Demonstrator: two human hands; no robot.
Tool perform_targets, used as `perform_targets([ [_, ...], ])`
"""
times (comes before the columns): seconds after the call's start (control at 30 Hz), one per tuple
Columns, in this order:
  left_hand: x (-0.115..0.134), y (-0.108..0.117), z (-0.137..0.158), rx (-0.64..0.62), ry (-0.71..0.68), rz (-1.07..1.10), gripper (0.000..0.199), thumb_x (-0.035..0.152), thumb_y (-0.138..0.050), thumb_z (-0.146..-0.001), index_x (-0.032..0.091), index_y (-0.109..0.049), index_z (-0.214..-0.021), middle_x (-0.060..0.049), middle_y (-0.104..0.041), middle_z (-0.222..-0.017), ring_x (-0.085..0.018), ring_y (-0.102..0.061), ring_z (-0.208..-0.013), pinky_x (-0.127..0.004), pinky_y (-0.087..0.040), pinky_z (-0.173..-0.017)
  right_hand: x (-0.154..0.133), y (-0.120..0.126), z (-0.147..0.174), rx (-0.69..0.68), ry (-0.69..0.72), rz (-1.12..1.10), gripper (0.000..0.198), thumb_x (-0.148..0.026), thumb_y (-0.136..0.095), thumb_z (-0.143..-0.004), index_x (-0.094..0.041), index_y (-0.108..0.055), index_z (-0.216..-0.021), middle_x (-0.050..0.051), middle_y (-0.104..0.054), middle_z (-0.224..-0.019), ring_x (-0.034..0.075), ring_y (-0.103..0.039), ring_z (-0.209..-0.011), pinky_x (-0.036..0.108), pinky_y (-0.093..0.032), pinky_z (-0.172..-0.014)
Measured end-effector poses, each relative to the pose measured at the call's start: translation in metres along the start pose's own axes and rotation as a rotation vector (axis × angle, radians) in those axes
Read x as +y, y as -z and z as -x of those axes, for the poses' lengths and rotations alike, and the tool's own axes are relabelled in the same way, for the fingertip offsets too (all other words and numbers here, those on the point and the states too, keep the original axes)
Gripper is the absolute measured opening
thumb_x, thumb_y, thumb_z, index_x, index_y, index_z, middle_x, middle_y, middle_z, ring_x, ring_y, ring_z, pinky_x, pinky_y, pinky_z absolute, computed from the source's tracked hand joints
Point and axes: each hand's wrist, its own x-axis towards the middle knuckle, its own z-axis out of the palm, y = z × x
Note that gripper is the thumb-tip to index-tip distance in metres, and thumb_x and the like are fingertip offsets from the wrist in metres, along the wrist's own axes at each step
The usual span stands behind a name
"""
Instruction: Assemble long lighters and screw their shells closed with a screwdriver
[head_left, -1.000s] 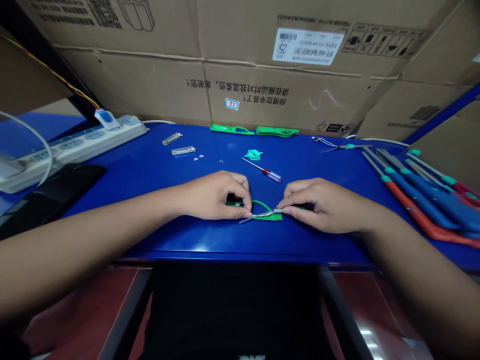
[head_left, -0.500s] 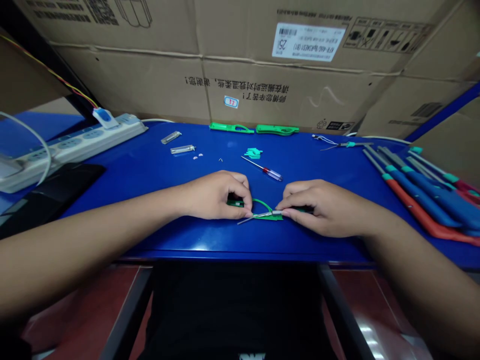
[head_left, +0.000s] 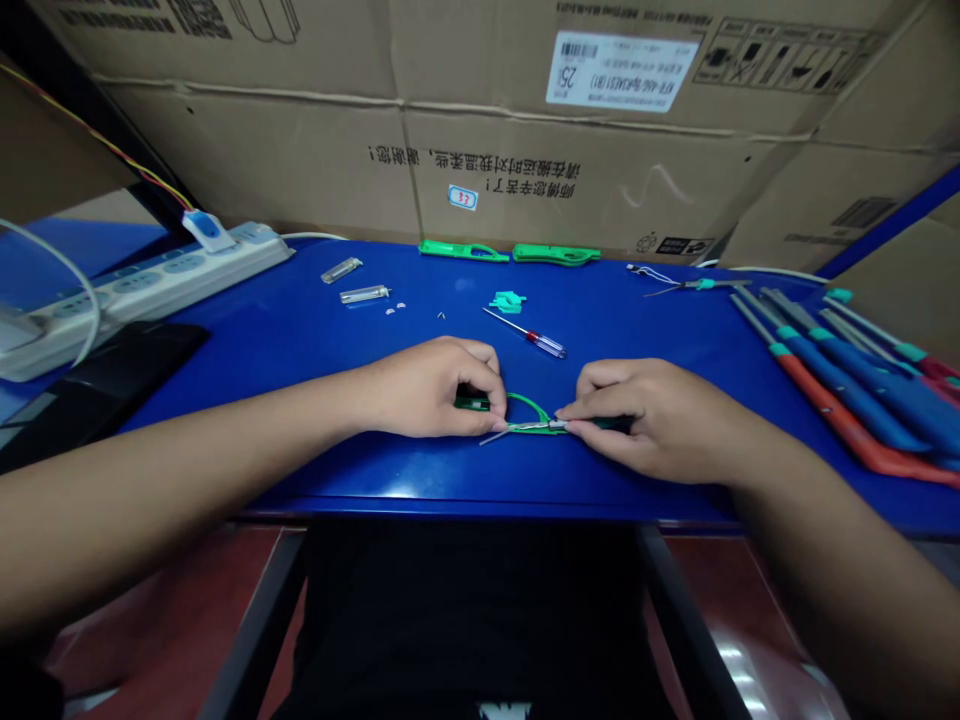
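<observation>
— What is the biggest thing there?
— A cardboard panel standing along the back edge of the blue table.

— And the hands?
— Both are near the middle of the table's front edge. The left hand is closed around the left part of a green plastic casing. The right hand pinches the right end of a slim metal rod between thumb and forefinger; I can't tell whether it grips the casing too.

— Which way does the casing point?
— Its long axis runs left to right, roughly parallel to the front edge, with the looped end toward the right hand and the arch toward the back edge. The rod slants across it, its free end pointing left and toward the front edge.

— Anything different from half a second ago?
— Little. The casing's near strip looks narrower, and the silvery piece at the right fingertips shows darker. The left hand's grasp looks the same.

— Anything smaller nearby?
— A screwdriver behind the hands, its tip toward the back left corner.
</observation>
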Motion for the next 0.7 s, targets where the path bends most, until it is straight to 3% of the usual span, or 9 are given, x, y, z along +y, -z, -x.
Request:
perform_targets([
  [0.57,0.0034,-0.0032,-0.0011,0.007,0.0,-0.007,0.011,0.03,-0.071,-0.084,0.021,-0.077,-0.085,-0.002,-0.063,-0.088,-0.012,-0.061,-0.081,-0.024,-0.047,-0.076,0.0018,0.0051,-0.0072,-0.05,-0.11,0.025,0.02,-0.03,-0.06,-0.091,-0.025,-0.08,-0.093,0.003,-0.069,-0.085,0.016,-0.062,-0.075,0.03,-0.043,-0.063],
  [0.7,0.0033,-0.0031,-0.001,0.015,-0.007,-0.011,0.01,0.029,-0.071,-0.084,0.021,-0.077,-0.084,-0.002,-0.063,-0.088,-0.012,-0.061,-0.081,-0.024,-0.047,-0.076,0.0038,0.0029,-0.0081,-0.045,-0.023,-0.032,0.021,-0.027,-0.059,-0.092,-0.023,-0.076,-0.104,0.005,-0.069,-0.097,0.018,-0.063,-0.086,0.031,-0.047,-0.074],
])
